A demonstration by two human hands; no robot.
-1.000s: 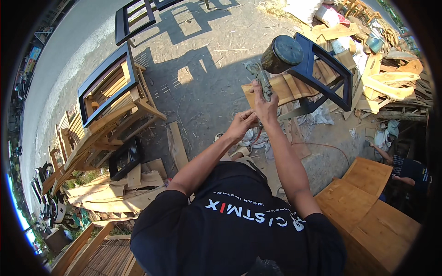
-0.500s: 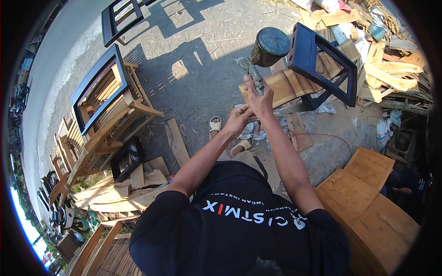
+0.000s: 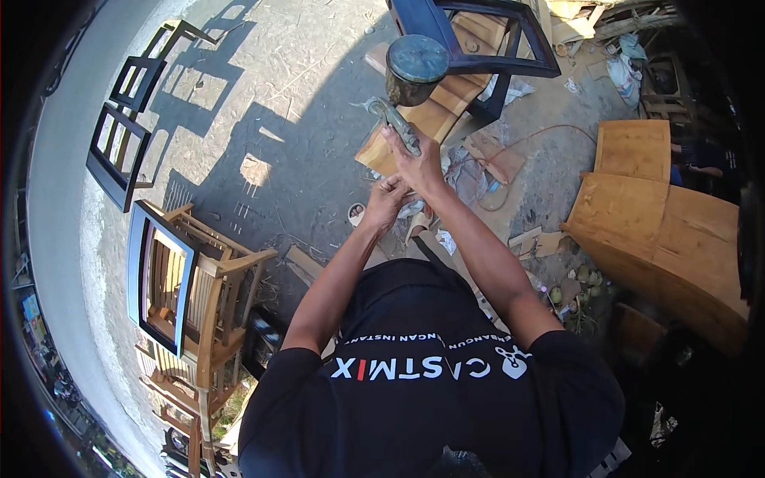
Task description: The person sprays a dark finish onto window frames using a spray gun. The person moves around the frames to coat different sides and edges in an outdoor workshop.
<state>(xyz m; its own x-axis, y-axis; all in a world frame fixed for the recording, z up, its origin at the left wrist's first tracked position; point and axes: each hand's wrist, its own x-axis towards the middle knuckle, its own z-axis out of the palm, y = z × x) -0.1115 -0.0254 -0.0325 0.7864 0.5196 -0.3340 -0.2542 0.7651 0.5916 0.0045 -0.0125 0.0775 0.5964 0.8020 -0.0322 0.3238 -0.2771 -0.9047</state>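
- My right hand (image 3: 416, 162) was clamped around the spray gun (image 3: 396, 121), held up over the wooden board (image 3: 414, 119), its round metal cup (image 3: 415, 68) on top.
- My left hand (image 3: 386, 199) was curled just beneath the right; I could not tell what it pinched.
- The heavy cup could have tipped the gun if my grip loosened.
- The orange cord (image 3: 526, 143) on the ground could have snagged my feet.

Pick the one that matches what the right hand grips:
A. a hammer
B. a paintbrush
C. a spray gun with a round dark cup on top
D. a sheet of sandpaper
C: the right hand is wrapped around the handle of a spray gun whose round dark cup sits above it, while the left hand is at the base of the handle, just below.
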